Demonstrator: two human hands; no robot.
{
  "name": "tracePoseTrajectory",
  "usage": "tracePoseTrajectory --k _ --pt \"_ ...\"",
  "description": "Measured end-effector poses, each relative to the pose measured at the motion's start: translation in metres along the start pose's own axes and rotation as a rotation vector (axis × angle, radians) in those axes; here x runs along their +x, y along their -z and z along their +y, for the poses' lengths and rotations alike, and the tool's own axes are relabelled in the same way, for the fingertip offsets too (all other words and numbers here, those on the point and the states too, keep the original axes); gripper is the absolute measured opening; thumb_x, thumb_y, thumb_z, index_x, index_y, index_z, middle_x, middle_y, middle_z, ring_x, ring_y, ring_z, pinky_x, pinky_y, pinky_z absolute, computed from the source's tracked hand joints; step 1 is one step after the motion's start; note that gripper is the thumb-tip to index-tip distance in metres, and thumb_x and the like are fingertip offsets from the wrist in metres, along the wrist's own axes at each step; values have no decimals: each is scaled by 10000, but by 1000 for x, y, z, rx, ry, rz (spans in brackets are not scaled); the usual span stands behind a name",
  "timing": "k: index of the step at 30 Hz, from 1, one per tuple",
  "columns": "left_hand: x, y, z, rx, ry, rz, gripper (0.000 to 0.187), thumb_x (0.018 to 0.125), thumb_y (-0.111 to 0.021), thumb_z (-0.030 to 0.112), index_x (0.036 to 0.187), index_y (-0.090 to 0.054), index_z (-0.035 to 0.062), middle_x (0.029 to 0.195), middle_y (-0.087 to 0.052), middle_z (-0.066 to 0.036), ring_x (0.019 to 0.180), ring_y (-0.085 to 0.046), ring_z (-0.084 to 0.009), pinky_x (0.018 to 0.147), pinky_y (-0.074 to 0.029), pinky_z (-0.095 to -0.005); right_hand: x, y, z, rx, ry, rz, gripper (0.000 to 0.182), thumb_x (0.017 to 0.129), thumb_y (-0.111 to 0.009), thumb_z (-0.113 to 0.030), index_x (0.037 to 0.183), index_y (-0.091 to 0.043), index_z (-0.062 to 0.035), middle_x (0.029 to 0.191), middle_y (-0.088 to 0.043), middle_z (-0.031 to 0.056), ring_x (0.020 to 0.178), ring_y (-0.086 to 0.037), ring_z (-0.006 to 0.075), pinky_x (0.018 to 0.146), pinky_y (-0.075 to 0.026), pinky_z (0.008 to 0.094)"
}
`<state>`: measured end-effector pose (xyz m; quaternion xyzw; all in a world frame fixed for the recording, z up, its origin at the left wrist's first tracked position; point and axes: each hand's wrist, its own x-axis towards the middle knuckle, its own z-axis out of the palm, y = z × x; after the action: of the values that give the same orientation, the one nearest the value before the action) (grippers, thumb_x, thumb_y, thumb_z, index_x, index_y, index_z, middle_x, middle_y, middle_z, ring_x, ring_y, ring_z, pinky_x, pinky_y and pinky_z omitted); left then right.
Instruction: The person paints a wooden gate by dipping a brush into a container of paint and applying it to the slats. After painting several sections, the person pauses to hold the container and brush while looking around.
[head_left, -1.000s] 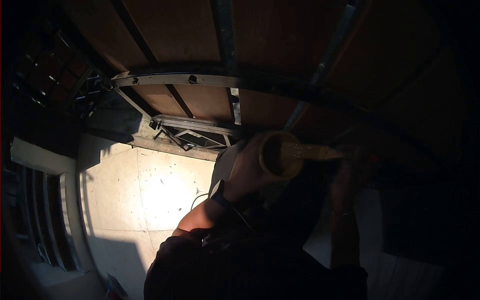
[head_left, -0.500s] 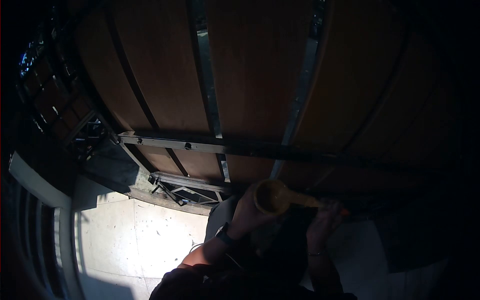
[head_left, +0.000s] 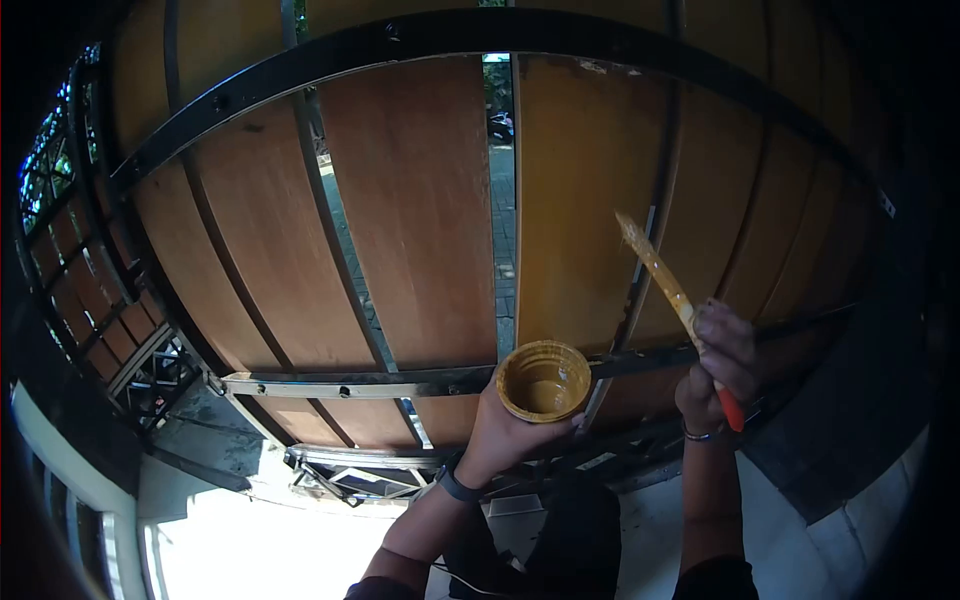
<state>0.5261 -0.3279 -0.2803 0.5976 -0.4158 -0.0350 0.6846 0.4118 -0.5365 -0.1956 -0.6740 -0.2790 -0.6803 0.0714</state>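
Observation:
My left hand (head_left: 505, 433) is wrapped round a round cup (head_left: 543, 382) with yellow-brown paint inside and on its rim. In my right hand (head_left: 722, 352) is a paintbrush (head_left: 664, 280), its handle coated in paint and red at the lower end. The bristles point up and to the left, away from the cup and in front of a yellow-brown panel (head_left: 572, 200). Left of that panel, beyond a narrow gap, stands a reddish-brown panel (head_left: 410, 210).
Dark metal rails cross the panels, an upper one (head_left: 350, 55) and a lower one (head_left: 400, 384). A smaller panelled gate section (head_left: 95, 290) stands at the left. Pale floor (head_left: 230, 545), brightly sunlit, lies at the lower left.
The picture has brightened and the view has tilted. The brush has moved up from beside the cup and now points upward, apart from it. Both hands still hold their things.

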Motion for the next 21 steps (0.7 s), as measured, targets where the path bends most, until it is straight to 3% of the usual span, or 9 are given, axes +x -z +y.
tracePoseTrajectory --k 3,8,13,21 --pt "9 -5 7 -66 -1 -22 728 655 -922 215 1234 -540 -8 1150 -674 -110 1074 -650 -188 964 -505 -341 49 -1 41 -157 217 -59 232 831 -752 -86 1006 -599 -92 1104 -679 131 1028 -668 335 893 -569 486" --pt "1 -8 3 -27 1 -35 734 646 -927 217 1230 -543 -7 1150 -674 -107 1081 -646 -189 968 -502 -343 99 -6 86 -278 441 -137 371 739 -811 -60 1057 -625 -104 1118 -688 78 1044 -666 287 887 -580 416" --pt "-16 -1 -11 -12 61 -36 769 635 -933 213 1251 -527 -4 1177 -658 -111 1098 -634 -194 978 -497 -349 85 -3 87 -222 436 -264 362 749 -807 -103 1065 -630 -123 1106 -698 54 1018 -670 259 866 -583 393" --pt "-42 7 -13 8 118 -42 771 615 -943 196 1246 -543 5 1168 -664 -107 1092 -639 -197 979 -497 -353 109 6 99 -279 488 -187 345 741 -817 -133 1021 -616 -122 1071 -704 54 999 -674 234 866 -580 362"
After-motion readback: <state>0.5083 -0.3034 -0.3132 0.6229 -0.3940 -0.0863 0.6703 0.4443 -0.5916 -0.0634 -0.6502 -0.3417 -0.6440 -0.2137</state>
